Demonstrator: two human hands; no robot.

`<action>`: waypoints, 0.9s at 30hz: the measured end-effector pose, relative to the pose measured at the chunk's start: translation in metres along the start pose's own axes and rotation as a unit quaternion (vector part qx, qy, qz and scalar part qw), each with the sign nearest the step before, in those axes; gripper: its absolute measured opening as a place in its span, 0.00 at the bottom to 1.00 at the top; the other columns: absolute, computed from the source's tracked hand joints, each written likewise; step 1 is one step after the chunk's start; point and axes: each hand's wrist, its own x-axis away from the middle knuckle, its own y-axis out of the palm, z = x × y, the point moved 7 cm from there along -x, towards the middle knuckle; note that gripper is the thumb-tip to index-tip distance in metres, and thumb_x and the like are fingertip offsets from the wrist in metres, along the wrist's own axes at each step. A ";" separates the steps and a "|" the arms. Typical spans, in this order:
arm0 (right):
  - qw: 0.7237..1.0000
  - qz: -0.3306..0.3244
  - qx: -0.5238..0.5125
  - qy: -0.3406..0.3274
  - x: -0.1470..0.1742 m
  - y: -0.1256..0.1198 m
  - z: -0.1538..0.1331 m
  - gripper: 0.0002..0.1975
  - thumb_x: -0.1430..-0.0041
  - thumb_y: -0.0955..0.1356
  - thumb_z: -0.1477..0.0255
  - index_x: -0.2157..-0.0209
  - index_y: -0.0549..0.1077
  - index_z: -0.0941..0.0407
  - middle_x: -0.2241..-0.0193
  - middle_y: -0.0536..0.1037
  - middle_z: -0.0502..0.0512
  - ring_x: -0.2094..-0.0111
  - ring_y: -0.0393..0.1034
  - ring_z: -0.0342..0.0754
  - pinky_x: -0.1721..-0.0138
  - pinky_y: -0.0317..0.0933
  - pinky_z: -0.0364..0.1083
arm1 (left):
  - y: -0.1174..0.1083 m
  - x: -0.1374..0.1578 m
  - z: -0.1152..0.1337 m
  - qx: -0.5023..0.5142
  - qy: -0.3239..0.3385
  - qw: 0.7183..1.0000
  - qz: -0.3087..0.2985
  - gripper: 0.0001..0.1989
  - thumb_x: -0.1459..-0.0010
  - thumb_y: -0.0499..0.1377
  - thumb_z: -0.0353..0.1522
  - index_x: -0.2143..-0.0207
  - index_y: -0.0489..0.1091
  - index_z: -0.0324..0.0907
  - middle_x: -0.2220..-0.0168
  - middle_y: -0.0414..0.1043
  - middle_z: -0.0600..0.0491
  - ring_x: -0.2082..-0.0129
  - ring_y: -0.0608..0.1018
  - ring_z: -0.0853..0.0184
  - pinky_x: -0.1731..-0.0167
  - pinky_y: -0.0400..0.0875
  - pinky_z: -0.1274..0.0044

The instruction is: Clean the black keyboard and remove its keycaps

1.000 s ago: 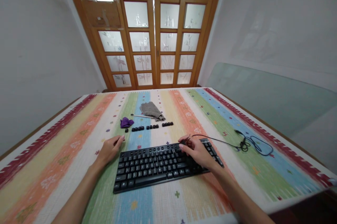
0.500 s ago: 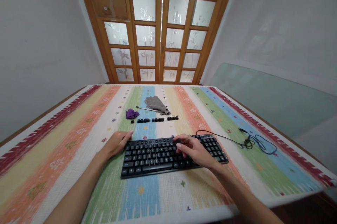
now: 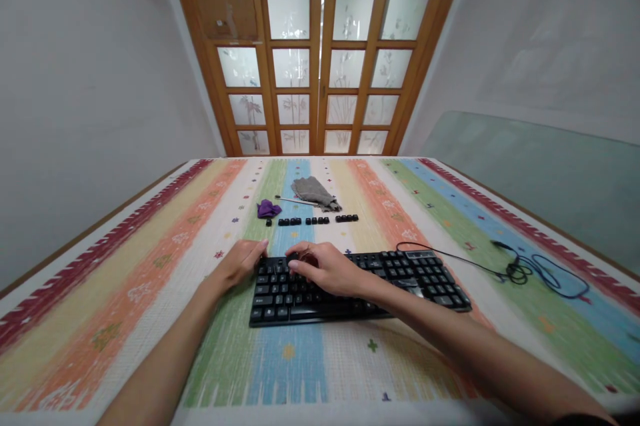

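"Keyboard (image 3: 325, 312) lying lengthwise on the bench (image 3: 100, 293), close to the near edge, roughly midway between the side edges, and both hands are at its left end! What's the step?"

"Close work on the keys, I'd call it. Right hand (image 3: 325, 269) reaching over the far left keys, fingers narrow, thumb and forefinger apparently pinching a dark thing (image 3: 291, 257) too small to name."

"And the left hand (image 3: 243, 263)?"

"At the keyboard's far left corner, fingers drawn together; whether they grip the frame, I cannot tell."

"So what does the next move call for?"

"A steady board and a light, straight touch, in my judgement. Other keys sit tight around those fingertips!"

"Quick, the count!"

"One keyboard, two hands. Beyond the board, toward the far edge, a row of loose keys (image 3: 317, 220): one alone at the left, then four, four and four. Thirteen, by my count! Behind them, two cloths: a crumpled purple cloth (image 3: 269, 209), and a grey cloth (image 3: 315, 193) nearer the far edge. One thin stick (image 3: 300, 201) slants between, its right end meeting the grey."

"And toward the right edge?"

"One cable (image 3: 517, 271), run out from the keyboard's far side and bunched in loops, one plug (image 3: 501, 245) showing!"
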 end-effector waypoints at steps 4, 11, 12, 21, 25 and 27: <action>0.998 0.007 0.035 -0.048 -0.024 0.010 -0.007 0.09 0.36 0.65 0.70 0.59 0.76 0.57 0.69 0.80 0.52 0.72 0.71 0.43 0.69 0.61 0.42 | 0.000 0.000 -0.001 0.018 0.022 1.000 -0.006 0.30 0.34 0.38 0.43 0.80 0.68 0.42 0.85 0.61 0.56 0.81 0.65 0.70 0.75 0.59 0.77; 0.991 -0.021 0.128 -0.026 -0.045 0.022 -0.010 0.10 0.36 0.66 0.70 0.63 0.77 0.60 0.67 0.80 0.58 0.66 0.72 0.47 0.65 0.59 0.43 | 0.001 0.000 0.001 0.036 0.039 0.998 -0.019 0.29 0.34 0.37 0.44 0.84 0.58 0.42 0.86 0.58 0.57 0.83 0.62 0.71 0.77 0.55 0.76; 0.990 -0.025 0.137 -0.024 -0.046 0.023 -0.010 0.10 0.36 0.66 0.70 0.62 0.77 0.61 0.66 0.80 0.59 0.65 0.73 0.48 0.64 0.59 0.44 | 0.001 0.000 0.001 0.039 0.038 0.998 -0.022 0.28 0.34 0.37 0.44 0.83 0.57 0.42 0.86 0.58 0.57 0.83 0.62 0.71 0.77 0.55 0.76; 0.998 0.017 0.062 0.019 -0.061 0.028 0.009 0.06 0.39 0.67 0.71 0.65 0.74 0.60 0.69 0.80 0.56 0.68 0.72 0.47 0.68 0.59 0.42 | 0.001 0.000 -0.006 0.056 0.020 0.998 -0.017 0.28 0.35 0.37 0.44 0.83 0.57 0.42 0.86 0.56 0.56 0.83 0.61 0.70 0.78 0.53 0.75; 0.996 0.024 0.088 -0.004 -0.059 0.039 0.002 0.05 0.38 0.67 0.72 0.65 0.73 0.59 0.68 0.80 0.57 0.68 0.73 0.48 0.67 0.59 0.43 | -0.001 0.001 -0.009 0.071 0.022 0.997 0.009 0.27 0.36 0.39 0.46 0.83 0.57 0.42 0.85 0.56 0.56 0.82 0.59 0.70 0.79 0.53 0.75; 0.989 0.006 0.137 -0.047 -0.056 0.048 -0.012 0.07 0.39 0.67 0.70 0.61 0.73 0.58 0.66 0.80 0.57 0.67 0.73 0.49 0.66 0.60 0.44 | -0.001 0.000 -0.014 0.094 0.009 0.995 0.020 0.26 0.37 0.42 0.47 0.83 0.57 0.42 0.84 0.56 0.56 0.81 0.58 0.70 0.80 0.53 0.76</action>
